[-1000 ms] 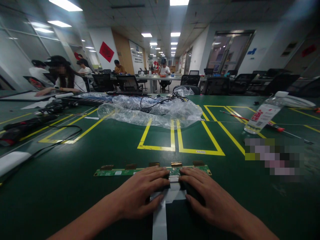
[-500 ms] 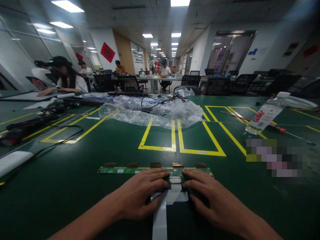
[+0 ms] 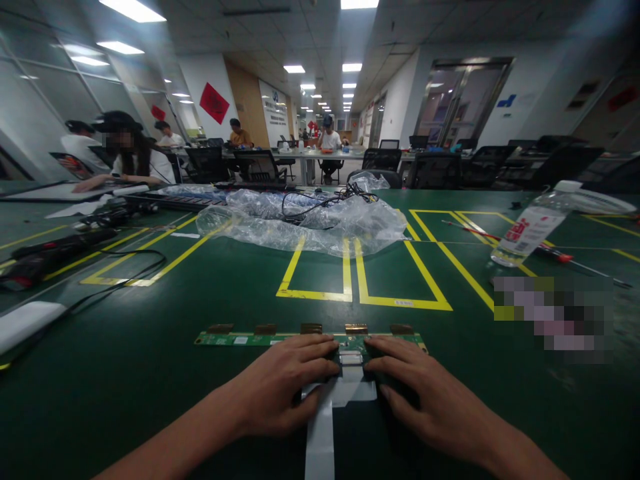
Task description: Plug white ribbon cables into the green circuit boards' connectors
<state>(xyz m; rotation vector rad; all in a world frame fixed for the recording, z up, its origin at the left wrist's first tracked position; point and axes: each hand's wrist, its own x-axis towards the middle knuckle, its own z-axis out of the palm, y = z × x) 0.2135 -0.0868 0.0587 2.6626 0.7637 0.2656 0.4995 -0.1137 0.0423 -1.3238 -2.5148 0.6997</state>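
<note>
A long narrow green circuit board with several copper tabs along its far edge lies across the green mat in front of me. A white flat ribbon cable runs from near me up to a connector at the board's middle. My left hand rests palm down left of the cable, fingers pressed together, fingertips and thumb on the cable end. My right hand lies mirrored on the right, fingertips at the connector, over something dark that I cannot make out.
Crumpled clear plastic with a black cable on it lies beyond yellow floor-tape boxes. A water bottle and a red-handled screwdriver sit right. Black tools and a white object lie left. Other people sit at far tables.
Both hands stay pressed at the connector; the view has shifted slightly, otherwise nothing has visibly moved.
</note>
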